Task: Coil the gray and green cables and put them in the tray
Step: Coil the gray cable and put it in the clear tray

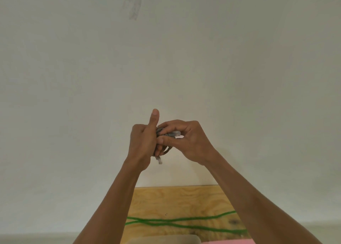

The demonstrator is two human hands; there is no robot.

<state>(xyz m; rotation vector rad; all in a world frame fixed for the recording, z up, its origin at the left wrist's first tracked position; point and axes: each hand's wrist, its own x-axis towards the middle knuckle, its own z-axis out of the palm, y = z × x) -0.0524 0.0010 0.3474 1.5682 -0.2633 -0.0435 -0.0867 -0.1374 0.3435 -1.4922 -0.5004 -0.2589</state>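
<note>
Your left hand [143, 142] grips the bunched gray cable [167, 133], thumb raised — your right hand [186, 138] pinches its clear plug; the green cable [184, 223] lies uncoiled on the wooden table [175, 199] below.

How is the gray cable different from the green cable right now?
The gray cable is bunched into loops, held up in the air by the left hand and right hand. The green cable lies stretched out, uncoiled, on the wooden table, untouched. Both are thin cords.

two hands [143, 144] [188, 142], one gray cable [167, 134], one green cable [184, 223]
</note>
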